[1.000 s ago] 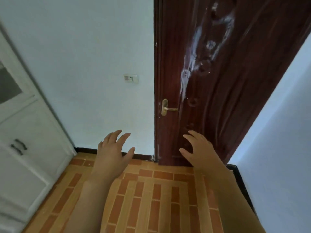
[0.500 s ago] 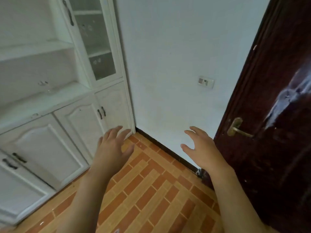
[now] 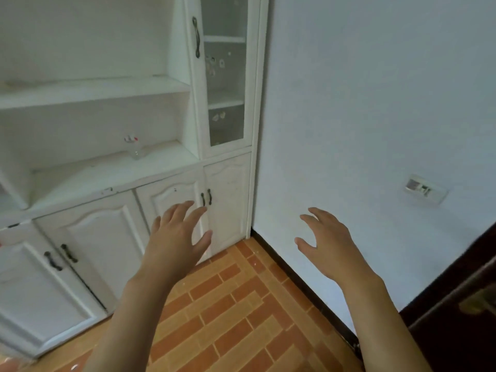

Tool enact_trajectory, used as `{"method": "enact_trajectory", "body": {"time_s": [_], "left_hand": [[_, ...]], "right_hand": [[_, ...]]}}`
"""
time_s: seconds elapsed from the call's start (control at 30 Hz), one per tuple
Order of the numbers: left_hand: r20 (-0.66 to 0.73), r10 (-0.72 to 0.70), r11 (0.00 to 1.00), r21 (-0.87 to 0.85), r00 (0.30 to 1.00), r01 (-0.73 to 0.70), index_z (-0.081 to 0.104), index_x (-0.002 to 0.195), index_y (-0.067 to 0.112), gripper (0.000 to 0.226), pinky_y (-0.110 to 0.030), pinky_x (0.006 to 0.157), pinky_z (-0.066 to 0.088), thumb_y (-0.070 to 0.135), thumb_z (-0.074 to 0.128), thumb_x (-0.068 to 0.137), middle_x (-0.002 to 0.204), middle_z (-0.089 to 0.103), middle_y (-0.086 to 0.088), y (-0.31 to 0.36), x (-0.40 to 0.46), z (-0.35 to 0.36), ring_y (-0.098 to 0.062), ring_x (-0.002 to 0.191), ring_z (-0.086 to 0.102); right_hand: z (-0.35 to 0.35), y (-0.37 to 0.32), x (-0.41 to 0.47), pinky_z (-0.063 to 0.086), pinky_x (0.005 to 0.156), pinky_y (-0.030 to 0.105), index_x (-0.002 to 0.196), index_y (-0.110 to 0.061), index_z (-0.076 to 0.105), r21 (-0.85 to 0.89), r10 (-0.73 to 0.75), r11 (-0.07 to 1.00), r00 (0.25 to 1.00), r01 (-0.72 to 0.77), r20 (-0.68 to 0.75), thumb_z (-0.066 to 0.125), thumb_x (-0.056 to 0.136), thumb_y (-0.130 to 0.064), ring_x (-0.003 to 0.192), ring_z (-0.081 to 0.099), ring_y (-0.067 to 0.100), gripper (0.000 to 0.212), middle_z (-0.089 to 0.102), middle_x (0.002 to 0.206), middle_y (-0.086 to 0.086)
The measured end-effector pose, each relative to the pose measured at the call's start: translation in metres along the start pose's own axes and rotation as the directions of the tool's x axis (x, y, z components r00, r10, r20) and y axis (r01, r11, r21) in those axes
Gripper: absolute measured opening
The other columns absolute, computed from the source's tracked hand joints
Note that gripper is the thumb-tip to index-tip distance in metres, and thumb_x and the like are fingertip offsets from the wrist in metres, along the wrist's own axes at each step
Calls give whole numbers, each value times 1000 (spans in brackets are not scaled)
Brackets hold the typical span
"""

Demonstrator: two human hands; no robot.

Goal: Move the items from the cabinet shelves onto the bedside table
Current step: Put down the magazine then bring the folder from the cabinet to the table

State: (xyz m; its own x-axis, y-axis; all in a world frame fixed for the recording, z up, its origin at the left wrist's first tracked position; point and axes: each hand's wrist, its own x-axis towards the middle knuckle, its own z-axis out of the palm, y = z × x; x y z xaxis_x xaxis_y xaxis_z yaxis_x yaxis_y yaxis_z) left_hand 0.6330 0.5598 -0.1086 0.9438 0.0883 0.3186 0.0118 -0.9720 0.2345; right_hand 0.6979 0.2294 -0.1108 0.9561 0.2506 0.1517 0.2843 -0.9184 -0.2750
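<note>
Hands hung released at lower centre, left hand and right hand grasping nothing; small bottle stood on cabinet shelf, label unreadable.

Pale wall, orange brick-pattern floor, dark door.

Soft even daylight, blurred, warped edges

The cabinet was white with dark handles. The floor showed orange and tan tiles in a brick-like pattern, beside a pale wall and dark brown door.
</note>
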Motion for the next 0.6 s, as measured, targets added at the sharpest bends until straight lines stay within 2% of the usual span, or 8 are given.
{"method": "enact_trajectory", "body": {"time_s": [0.4, 0.6], "left_hand": [[-48, 19, 999, 39, 999, -17, 41, 151, 35, 59, -54, 121, 27, 58, 46, 97, 162, 34, 3, -123, 169, -26, -23, 149, 29], [-110, 36, 998, 48, 993, -31, 41, 152, 35, 60, -54, 120, 30, 57, 46, 96, 161, 36, 3, -160, 230, -36, -22, 148, 31]], "right_hand": [[0, -100, 197, 22, 126, 42, 158, -30, 38, -19, -46, 999, 998, 45, -48, 51, 103, -54, 157, 21, 18, 61, 23, 170, -6], [-5, -132, 278, 23, 125, 44, 157, -31, 40, 6, -137, 990, 987, 138, -79, 53, 102, -55, 156, 23, 18, 62, 26, 170, -6]]}}
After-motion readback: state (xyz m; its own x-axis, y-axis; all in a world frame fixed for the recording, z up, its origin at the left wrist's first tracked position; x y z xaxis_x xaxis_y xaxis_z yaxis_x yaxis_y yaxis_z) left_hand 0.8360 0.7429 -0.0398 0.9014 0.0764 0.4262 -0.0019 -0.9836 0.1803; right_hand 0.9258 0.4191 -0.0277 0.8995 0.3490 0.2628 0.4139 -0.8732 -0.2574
